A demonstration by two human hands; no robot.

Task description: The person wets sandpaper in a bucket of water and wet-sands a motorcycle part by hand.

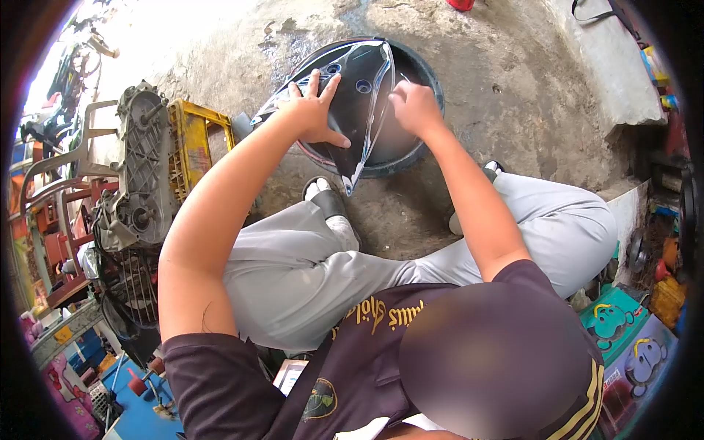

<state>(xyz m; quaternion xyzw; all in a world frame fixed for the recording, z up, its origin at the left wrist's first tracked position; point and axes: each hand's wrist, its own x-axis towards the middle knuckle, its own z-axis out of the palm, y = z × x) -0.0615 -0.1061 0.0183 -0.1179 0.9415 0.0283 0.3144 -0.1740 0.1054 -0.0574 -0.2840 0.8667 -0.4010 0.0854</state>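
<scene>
A glossy black plastic body panel (358, 66), pointed at its lower end, lies across a round dark basin (419, 161). It looks like a motorcycle fairing, with two round recessed holes and pale reflections along its edges. My left hand (314, 114) rests on the panel's left part, fingers spread and thumb stretched out. By the panel's right edge, above the basin, my right hand (415, 108) is closed with its fingers curled. A small thin bit shows near its fingertips, but what it holds is hidden. The basin's inside is murky and partly covered by the panel.
A grey metal engine casing (143, 165) stands at left, beside a yellow crate (194, 143). A concrete block (616, 70) lies at upper right. My grey-trousered legs (293, 264) bend on both sides of the basin. Cartoon-printed boxes (616, 323) sit at lower right.
</scene>
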